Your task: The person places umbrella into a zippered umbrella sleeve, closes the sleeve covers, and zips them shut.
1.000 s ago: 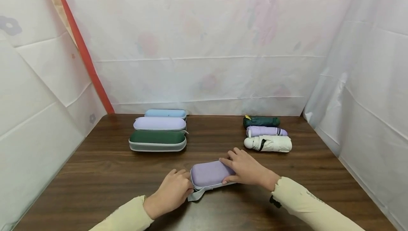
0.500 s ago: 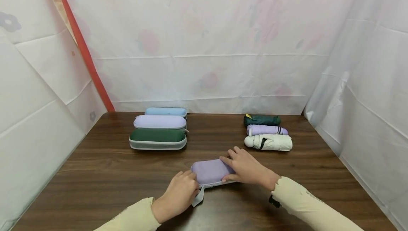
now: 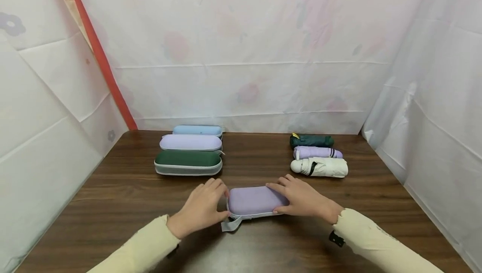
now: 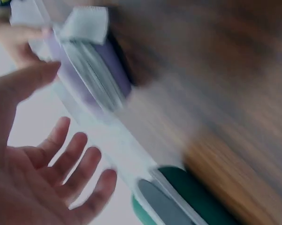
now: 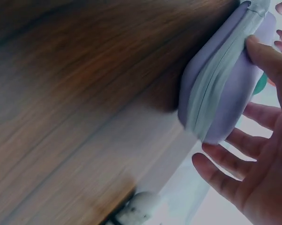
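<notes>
A light purple zip case (image 3: 257,201) with a grey zip band lies flat near the middle of the table. From its front left corner sticks out a grey fabric tab (image 4: 87,26). My right hand (image 3: 299,197) grips the case's right end, thumb on the near side and fingers around the far side and end. Around the left end, my left hand (image 3: 201,208) spreads its thumb and fingers. In the left wrist view those fingers look relaxed and apart from the case, with the thumb close to it. The zip band appears closed along the visible side.
At the back left lie three more cases in a row: green (image 3: 188,163), lavender (image 3: 191,142) and light blue (image 3: 197,130). Three folded umbrellas lie at the back right: white (image 3: 325,167), purple (image 3: 316,152) and dark green (image 3: 311,140). A patterned white sheet (image 3: 241,55) hangs behind the table.
My left hand has come off the case's left corner, moving left and back while its fingers spread. The right hand keeps its hold on the right end.
</notes>
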The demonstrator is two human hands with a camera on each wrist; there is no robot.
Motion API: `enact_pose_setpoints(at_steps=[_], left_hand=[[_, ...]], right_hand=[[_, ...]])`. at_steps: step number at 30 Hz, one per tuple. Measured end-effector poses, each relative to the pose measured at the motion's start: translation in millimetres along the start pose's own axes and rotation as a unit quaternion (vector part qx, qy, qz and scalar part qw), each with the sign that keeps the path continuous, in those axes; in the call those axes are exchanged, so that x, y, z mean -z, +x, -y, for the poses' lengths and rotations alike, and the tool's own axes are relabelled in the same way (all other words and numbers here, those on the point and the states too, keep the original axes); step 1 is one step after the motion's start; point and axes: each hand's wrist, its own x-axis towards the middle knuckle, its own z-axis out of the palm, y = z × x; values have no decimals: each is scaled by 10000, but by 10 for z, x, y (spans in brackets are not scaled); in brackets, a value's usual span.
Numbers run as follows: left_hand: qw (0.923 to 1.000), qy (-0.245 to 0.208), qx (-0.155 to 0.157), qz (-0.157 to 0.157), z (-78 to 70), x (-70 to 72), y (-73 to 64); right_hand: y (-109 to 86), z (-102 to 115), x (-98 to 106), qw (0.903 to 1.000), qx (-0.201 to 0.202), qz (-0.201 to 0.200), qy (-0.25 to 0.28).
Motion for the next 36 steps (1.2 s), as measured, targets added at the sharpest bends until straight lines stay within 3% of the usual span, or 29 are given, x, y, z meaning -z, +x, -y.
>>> enact_pose_setpoints(at_steps=[3, 6, 10, 15, 23, 29, 36], left_hand=[[9970, -635, 160, 409, 88, -10, 37], [9869, -1237, 300, 987, 122, -53, 45], [9782, -1553, 369, 1328, 109, -117, 55], [9779, -1523, 380, 1381, 63, -133, 116], [9798, -1524, 324, 1253, 41, -139, 179], [9830, -1515, 209, 1015, 98, -144, 269], [9803, -1766, 347, 809, 226, -111, 479]], right_hand=[[-91, -61, 22, 9995, -155, 86, 269], [-149, -117, 18, 9977, -265, 209, 589], [-182, -166, -14, 9910, -374, 337, 1240], [-186, -203, -66, 9795, -420, 212, 1958], [-183, -262, -147, 9636, -210, -477, 2622], [-144, -310, -136, 9580, -396, -565, 2785], [-1, -368, 8, 9558, -689, -671, 2780]])
